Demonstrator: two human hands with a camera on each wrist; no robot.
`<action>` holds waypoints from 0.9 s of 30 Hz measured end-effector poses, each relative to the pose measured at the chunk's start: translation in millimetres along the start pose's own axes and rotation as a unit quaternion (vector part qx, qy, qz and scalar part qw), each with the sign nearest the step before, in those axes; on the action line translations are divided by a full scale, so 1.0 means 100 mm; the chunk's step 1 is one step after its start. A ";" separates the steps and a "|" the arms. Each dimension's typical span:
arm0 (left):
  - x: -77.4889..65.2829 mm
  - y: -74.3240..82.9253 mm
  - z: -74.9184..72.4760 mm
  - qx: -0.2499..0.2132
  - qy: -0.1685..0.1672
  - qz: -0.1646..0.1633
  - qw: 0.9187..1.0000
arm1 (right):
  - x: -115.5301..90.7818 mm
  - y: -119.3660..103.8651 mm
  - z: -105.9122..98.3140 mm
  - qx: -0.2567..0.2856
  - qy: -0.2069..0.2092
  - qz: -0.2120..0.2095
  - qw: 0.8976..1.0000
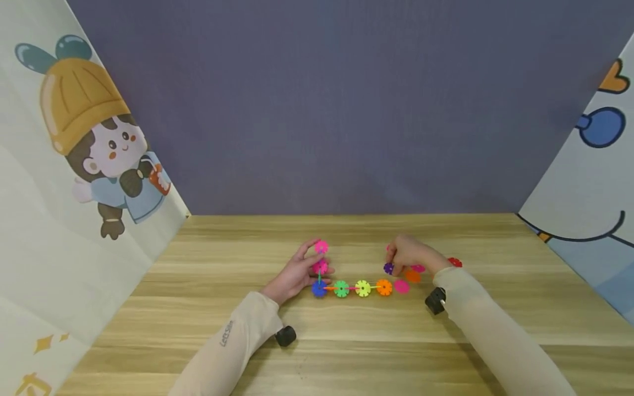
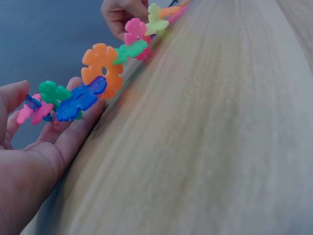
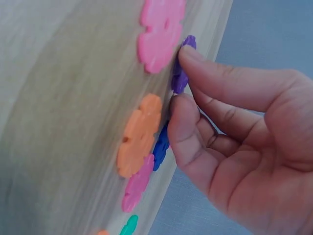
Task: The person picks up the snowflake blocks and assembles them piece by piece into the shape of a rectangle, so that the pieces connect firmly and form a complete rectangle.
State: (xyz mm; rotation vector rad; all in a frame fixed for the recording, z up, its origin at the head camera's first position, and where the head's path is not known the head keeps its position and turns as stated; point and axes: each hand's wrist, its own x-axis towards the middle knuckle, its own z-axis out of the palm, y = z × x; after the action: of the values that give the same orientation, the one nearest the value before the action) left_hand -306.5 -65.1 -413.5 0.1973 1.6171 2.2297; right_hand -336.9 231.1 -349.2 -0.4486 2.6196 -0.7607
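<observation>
A screened-in table nook with a playroom look; whether it belongs to a home, a school or a studio cannot be told.

A wood-grain tabletop runs back to a plain blue-grey panel, and pale walls flank it on both sides. The left wall bears a cartoon child in a yellow hat, with gold stars lower down; the right wall shows part of a black-outlined cartoon with blue and orange shapes. Bright flower-shaped plastic discs on the wood add to the playful air.
</observation>
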 end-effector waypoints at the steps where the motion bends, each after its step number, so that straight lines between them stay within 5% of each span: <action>1: 0.00 -0.01 0.00 0.001 0.000 0.000 1.000 | 0.00 0.00 0.00 0.003 0.001 0.002 1.000; 27: 0.06 -0.02 0.07 -0.017 -0.018 -0.039 0.999 | 0.12 -0.12 0.06 0.048 0.044 -0.060 0.996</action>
State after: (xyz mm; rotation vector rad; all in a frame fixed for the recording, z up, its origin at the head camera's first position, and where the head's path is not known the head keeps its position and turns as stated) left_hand -309.1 -55.9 -414.1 0.1601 1.5396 2.1811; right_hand -341.9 213.8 -350.2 -0.5610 2.6423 -0.9608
